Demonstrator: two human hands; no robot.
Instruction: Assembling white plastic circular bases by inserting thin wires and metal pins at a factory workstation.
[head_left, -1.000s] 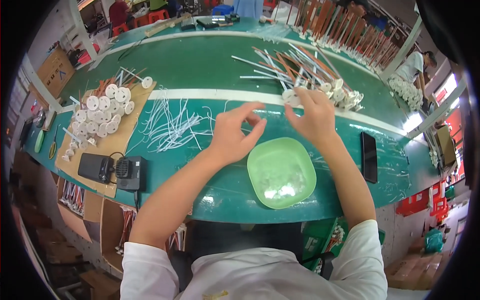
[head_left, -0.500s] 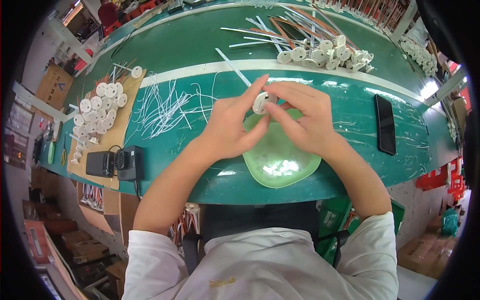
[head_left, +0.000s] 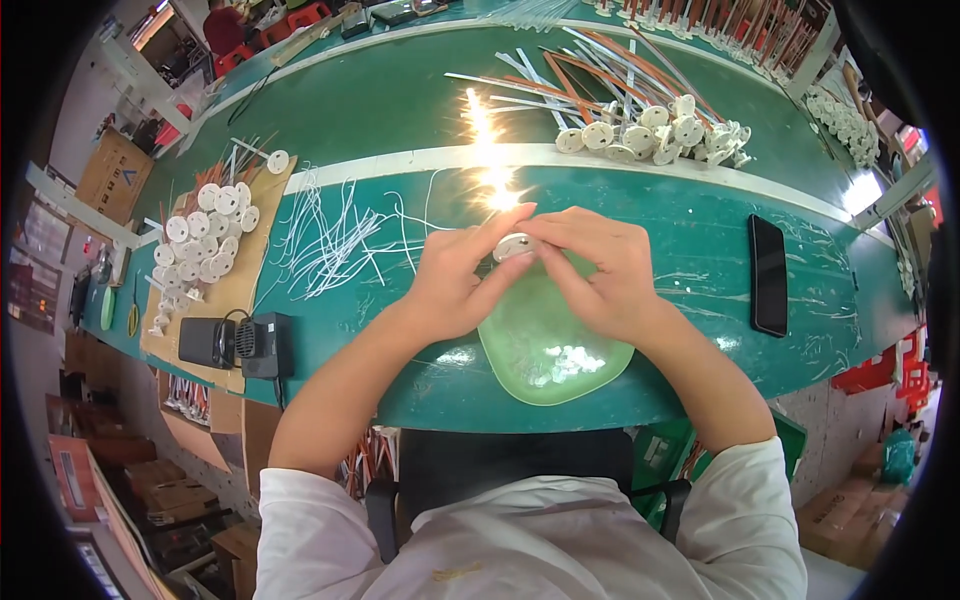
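My left hand (head_left: 447, 278) and my right hand (head_left: 602, 268) meet over the near side of the bench. Between their fingertips they pinch a small white round base (head_left: 512, 247) with holes in its face. From this base a narrow LED strip (head_left: 481, 128) points away from me, glowing bright warm yellow along its length. The thing pressed behind the base, if any, is hidden by my fingers. Right below my hands sits a translucent green bowl (head_left: 550, 345) with shiny small pieces at its bottom.
White wires (head_left: 335, 240) lie loose to the left. White round bases (head_left: 205, 230) are heaped on cardboard beside a black adapter (head_left: 264, 345). More bases with strips (head_left: 650, 130) are piled at the far right. A black phone (head_left: 767, 275) lies right of the bowl.
The strip on the base was unlit and is now glowing. My hands have shifted slightly lower in the picture, and the base has tilted. The whole view has shifted a little.
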